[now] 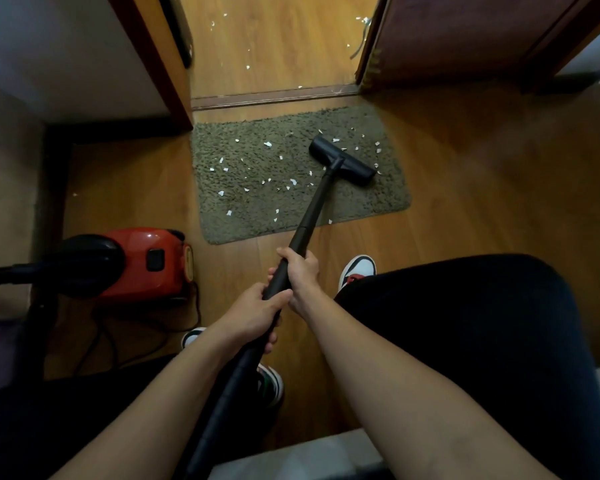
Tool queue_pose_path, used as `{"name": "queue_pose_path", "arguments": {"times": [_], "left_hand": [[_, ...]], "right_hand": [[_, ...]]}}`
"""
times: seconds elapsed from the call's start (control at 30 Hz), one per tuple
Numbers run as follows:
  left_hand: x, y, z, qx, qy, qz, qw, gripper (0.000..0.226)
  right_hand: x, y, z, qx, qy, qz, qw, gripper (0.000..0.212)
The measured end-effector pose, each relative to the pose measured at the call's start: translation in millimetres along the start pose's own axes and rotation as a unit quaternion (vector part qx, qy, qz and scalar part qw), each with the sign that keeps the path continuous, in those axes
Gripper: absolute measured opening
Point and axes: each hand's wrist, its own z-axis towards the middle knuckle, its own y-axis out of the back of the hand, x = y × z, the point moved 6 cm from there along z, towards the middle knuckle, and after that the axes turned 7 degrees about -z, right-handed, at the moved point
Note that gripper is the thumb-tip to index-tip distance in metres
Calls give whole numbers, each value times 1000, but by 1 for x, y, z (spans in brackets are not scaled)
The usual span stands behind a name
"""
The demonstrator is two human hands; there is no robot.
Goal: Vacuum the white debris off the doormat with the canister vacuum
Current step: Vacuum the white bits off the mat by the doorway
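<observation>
Brown wood-plank floor [465, 188]. Directly on it: shaggy grey-green doormat [257, 216], flat, slightly skewed, just before the doorway threshold strip [274, 97]. Red canister vacuum [146, 261] standing left of the doormat, near its front corner, with black cord [196, 313] looping beside it. One sneaker [359, 268] planted near the doormat's front edge. White debris [247, 67] scattered on planks past the threshold.

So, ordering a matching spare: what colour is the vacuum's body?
The vacuum body is red; head view.
</observation>
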Motion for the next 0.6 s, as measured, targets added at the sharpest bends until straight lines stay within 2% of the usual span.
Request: {"name": "queue_pose_path", "arguments": {"times": [0.27,0.6], "left_hand": [[38,19,-29,-12,-4,-7,1000,24],[29,11,-16,-24,-27,32,999,24]], "right_hand": [[-38,-12,-31,7,-2,-6,1000,25],[-29,-5,-19,14,6,7,1000,42]]}}
